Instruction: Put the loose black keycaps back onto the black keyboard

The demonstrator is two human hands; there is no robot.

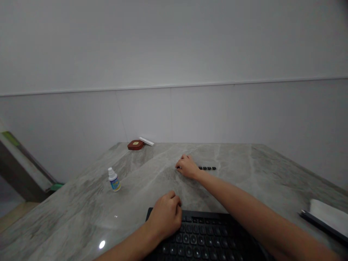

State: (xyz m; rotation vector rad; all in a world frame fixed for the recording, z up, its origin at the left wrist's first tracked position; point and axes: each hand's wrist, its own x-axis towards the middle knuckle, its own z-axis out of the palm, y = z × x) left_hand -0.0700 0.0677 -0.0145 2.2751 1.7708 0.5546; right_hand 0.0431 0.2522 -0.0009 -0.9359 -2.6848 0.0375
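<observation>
A black keyboard (201, 240) lies at the bottom of the view. My left hand (168, 213) rests over its upper left corner, fingers curled in; whatever they may hold is hidden. Farther out on the table, my right hand (187, 166) reaches down to the surface with its fingertips pinched together. Anything between those fingertips is too small or covered to make out. A short row of small black keycaps (209, 168) lies just right of my right hand, partly hidden behind the wrist.
On the left of the grey marbled table (141, 181) stands a white bottle (114, 180) with a blue and yellow label. A reddish-brown box (135, 145) and a white strip (146, 141) lie by the wall. White paper (330, 217) and a dark pen-like object (320, 224) lie at right.
</observation>
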